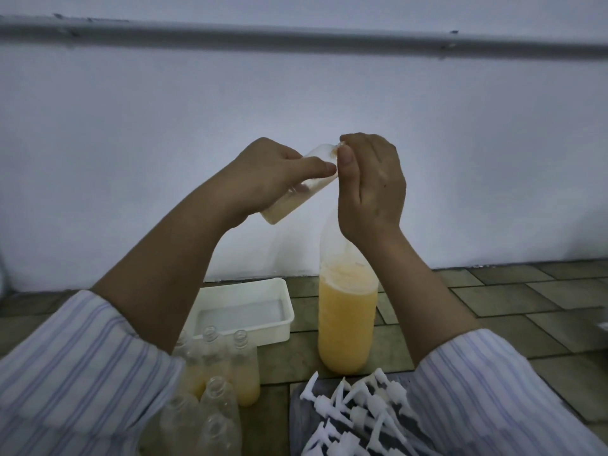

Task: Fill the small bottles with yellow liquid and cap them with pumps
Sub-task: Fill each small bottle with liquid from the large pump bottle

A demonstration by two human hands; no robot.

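My left hand (pixel 263 172) grips a small clear bottle (pixel 296 195), held up and tilted, with a little yellow liquid at its lower end. My right hand (pixel 368 182) pinches something at the bottle's mouth; what it holds is hidden by the fingers. Below stands a tall clear bottle (pixel 347 320), about half full of yellow liquid. Several small bottles (pixel 227 373), some holding yellow liquid and some clear, stand at the lower left. A heap of white pumps (pixel 355 416) lies at the lower middle.
A white plastic tray (pixel 243 311) sits behind the small bottles on the tiled floor (pixel 513 307). A pale wall (pixel 296 93) with a grey pipe (pixel 296 36) rises just behind. My striped sleeves fill both lower corners.
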